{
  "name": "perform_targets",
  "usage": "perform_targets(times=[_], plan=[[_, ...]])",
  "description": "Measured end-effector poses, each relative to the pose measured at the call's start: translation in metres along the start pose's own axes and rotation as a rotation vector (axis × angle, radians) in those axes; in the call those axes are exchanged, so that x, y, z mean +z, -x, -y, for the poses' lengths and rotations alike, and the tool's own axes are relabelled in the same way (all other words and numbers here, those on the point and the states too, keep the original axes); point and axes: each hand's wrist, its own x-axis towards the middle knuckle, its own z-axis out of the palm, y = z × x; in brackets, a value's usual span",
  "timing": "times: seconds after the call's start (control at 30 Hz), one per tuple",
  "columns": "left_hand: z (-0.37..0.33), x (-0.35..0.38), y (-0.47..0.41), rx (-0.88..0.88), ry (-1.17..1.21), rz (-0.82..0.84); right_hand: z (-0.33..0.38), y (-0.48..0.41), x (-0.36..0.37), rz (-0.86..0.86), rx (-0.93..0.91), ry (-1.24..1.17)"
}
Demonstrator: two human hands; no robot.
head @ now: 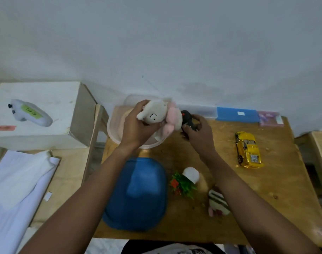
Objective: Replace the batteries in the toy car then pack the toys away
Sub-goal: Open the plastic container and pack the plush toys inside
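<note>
over clear tub (112, 132), left fingers (141, 107) clasp plush (156, 112) | right fingers (197, 119) grip black toy (188, 116)

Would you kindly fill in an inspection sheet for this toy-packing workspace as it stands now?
Surface: wooden table, bare wood showing between items.
Job's things: yellow toy car lies at right, untouched; plush toy held above the clear tub; blue lid near the front edge; dark object beside the tub; toy plant and striped plush lie on the table.
Clutter: blue case and pink packet by the wall.
Grippers: left hand grips the plush toy; right hand grips the dark object.
Cables: nothing seen.
Surroundings: white box carrying a white handheld device; white sheets; plain wall.
</note>
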Motion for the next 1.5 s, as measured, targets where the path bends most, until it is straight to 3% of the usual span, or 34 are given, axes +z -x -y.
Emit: perform_targets(times=[0.2,0.43,0.6,0.73,1.0,1.17,1.5], plan=[[-0.035,0.035,0.037,0.027,-0.087,0.132,-0.016,0.026,-0.067,0.062,0.048,0.093],[-0.027,0.096,0.083,-0.011,-0.241,0.306,-0.059,0.029,-0.104,0.257,0.396,0.204],[-0.015,0.108,0.095,-0.078,-0.256,0.283,-0.065,0.031,-0.096,0.241,0.321,0.203],[-0.014,0.106,0.097,-0.124,-0.262,0.255,-0.062,0.035,-0.092,0.353,0.224,0.094],[-0.015,0.092,0.099,-0.038,-0.317,0.198,-0.070,0.023,-0.088,0.342,0.316,0.155],[-0.031,0.068,0.083,0.008,-0.274,0.066,-0.060,0.015,-0.086,0.157,0.219,0.290],[-0.033,-0.007,0.033,-0.074,-0.051,-0.238,0.015,-0.001,-0.024,-0.321,-0.372,0.214]])
